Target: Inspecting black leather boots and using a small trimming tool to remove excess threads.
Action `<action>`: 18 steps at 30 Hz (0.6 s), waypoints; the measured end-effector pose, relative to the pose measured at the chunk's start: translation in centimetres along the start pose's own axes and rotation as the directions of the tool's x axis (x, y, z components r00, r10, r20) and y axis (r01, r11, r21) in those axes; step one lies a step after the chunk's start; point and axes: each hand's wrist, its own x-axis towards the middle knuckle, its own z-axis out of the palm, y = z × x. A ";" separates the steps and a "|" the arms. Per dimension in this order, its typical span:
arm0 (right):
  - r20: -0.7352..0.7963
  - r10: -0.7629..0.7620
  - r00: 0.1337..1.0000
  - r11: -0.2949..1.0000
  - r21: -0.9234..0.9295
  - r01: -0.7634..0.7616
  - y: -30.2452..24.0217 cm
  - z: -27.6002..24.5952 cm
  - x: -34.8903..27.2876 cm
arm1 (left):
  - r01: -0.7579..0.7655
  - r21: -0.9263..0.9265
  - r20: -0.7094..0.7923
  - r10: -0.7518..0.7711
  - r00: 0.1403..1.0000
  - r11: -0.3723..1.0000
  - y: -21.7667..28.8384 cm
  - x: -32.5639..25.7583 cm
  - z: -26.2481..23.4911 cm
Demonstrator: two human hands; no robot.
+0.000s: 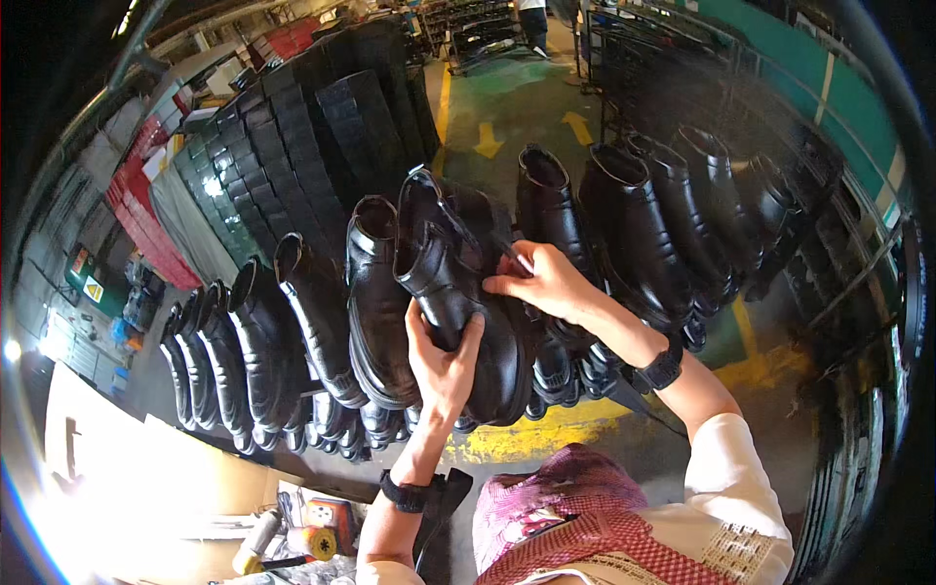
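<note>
A shiny black ankle boot (499, 366) stands in front of me at the middle of a row of similar boots. My left hand (444, 359) is closed around its near left side, thumb and fingers pressed on the leather below the collar. Beside the boot's upper right side is my right hand (546, 283), its fingers pinched together. A thin dark piece shows at those fingertips, too small to name. Close by on the left is another black boot (378, 312). To the right stands one more boot (556, 210), partly behind my right hand.
More black boots (634, 234) fill the row on both sides, with others lower down. Tall stacks of black blocks (283, 146) rise behind on the left. A walkway (512, 107) with yellow arrows runs away ahead, a person (533, 24) at its far end. Tools (317, 536) lie lower left.
</note>
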 end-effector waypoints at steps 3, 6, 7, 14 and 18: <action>0.021 0.043 0.999 0.998 -0.036 -0.042 -0.1 0.4 -0.4 | 0.047 -0.020 0.012 -0.047 0.999 0.999 0.0 -0.7 0.0; 0.115 0.129 0.985 0.970 0.194 -0.150 -0.4 0.8 -0.7 | 0.025 -0.004 0.004 -0.025 1.000 1.000 -0.8 -1.3 -0.2; 0.177 0.214 0.961 0.891 0.369 -0.266 -0.2 0.8 -1.0 | 0.008 0.015 -0.001 -0.008 1.000 1.000 -1.3 -1.4 -0.2; 0.234 0.223 0.946 0.562 0.762 -0.321 -1.8 0.0 -0.2 | -0.002 0.374 0.066 -0.024 0.998 0.927 -0.6 -2.1 1.1; 0.180 0.147 0.973 0.671 0.704 -0.232 -5.0 -1.2 -0.1 | -0.092 0.300 0.010 0.093 0.996 0.950 -1.2 -3.1 1.7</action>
